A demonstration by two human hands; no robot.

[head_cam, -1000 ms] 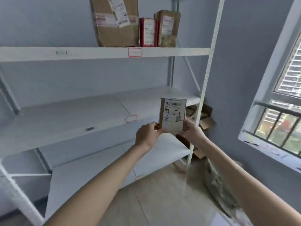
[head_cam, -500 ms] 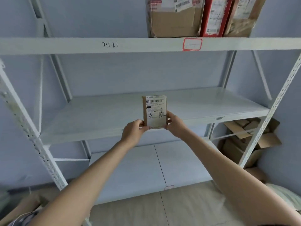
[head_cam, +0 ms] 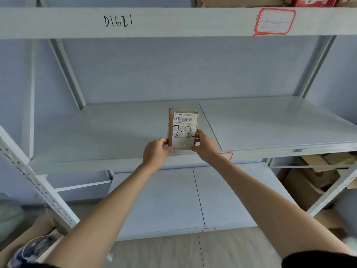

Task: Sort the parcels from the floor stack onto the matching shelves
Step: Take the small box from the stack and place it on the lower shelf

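Small cardboard parcel [head_cam: 183, 129] marked "2-2" held upright over middle shelf [head_cam: 100, 132] front edge. Left hand [head_cam: 156, 153] and right hand [head_cam: 205, 145] fingers pinch its lower side edges.

cardboard parcel [head_cam: 183, 128], paper label; matt metal shelf [head_cam: 116, 136]

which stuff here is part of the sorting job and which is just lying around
In the job:
- small parcel marked 2-2, gripped by left hand and right hand
- middle shelf under it
- red-edged shelf tag, partly hidden

Lying about:
- loose cardboard boxes, lower right
- D1621 writing on the top beam
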